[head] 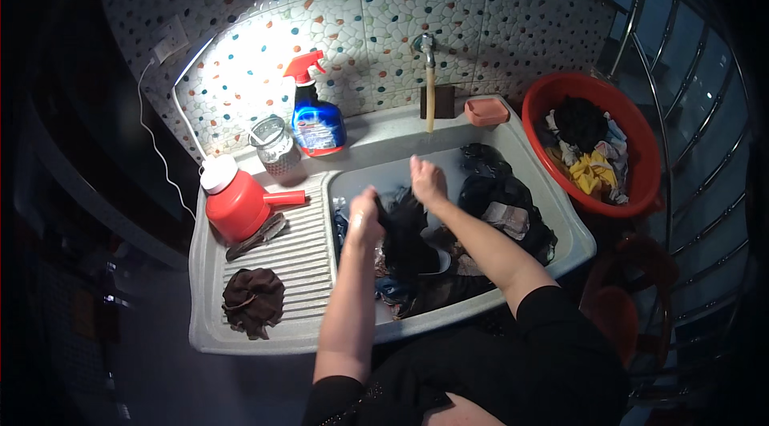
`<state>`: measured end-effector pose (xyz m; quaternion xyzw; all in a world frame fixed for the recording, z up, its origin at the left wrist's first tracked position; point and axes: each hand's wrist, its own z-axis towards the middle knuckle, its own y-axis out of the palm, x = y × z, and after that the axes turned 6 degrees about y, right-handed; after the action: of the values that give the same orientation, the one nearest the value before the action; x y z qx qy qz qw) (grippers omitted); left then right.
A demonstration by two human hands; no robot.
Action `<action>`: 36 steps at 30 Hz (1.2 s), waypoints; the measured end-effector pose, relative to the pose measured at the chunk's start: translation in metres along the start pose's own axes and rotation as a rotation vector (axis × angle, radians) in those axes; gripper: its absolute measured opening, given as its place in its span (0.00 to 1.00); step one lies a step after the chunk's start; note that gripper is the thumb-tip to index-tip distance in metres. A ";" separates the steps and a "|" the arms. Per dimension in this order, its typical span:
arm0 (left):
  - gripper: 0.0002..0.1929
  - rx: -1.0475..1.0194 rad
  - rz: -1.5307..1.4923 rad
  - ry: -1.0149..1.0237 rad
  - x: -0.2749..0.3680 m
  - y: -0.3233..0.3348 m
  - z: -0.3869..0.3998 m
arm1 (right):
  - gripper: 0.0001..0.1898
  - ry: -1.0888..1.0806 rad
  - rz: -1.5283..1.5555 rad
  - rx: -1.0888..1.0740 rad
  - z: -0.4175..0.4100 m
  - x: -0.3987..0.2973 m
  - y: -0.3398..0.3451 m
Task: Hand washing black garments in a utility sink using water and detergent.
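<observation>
Over the water in the laundry sink (577, 239), my left hand (364, 215) grips a dark wet garment (408, 236) that hangs down into the basin. My right hand (428, 181) is curled at the garment's upper right side; whether its fingers hold any of the cloth cannot be told. More wet clothes lie around and below, with a dark heap (504, 188) to the right and a greyish patterned cloth (506, 220) on it. Behind my hands a faucet (428, 50) with a hose (430, 101) points down at the cloudy water.
The ribbed washboard (306, 257) at left bears a brown cloth (253, 301), a scrub brush (257, 236) and a red plastic container (237, 206). A blue spray bottle (318, 125), a glass jar (276, 149) and a pink soap dish (486, 111) line the back ledge. A red basin (646, 155) holds clothes.
</observation>
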<state>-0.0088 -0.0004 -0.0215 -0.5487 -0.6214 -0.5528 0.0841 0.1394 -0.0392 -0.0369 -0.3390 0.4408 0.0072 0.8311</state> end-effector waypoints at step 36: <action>0.15 -0.100 2.014 0.722 -0.103 -0.068 0.069 | 0.13 0.162 -0.217 -0.536 -0.022 0.114 0.055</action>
<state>0.0129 0.0073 -0.1606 -0.6157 0.2027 -0.3832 0.6580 0.1755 -0.0419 -0.1602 -0.5911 0.4492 0.0074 0.6699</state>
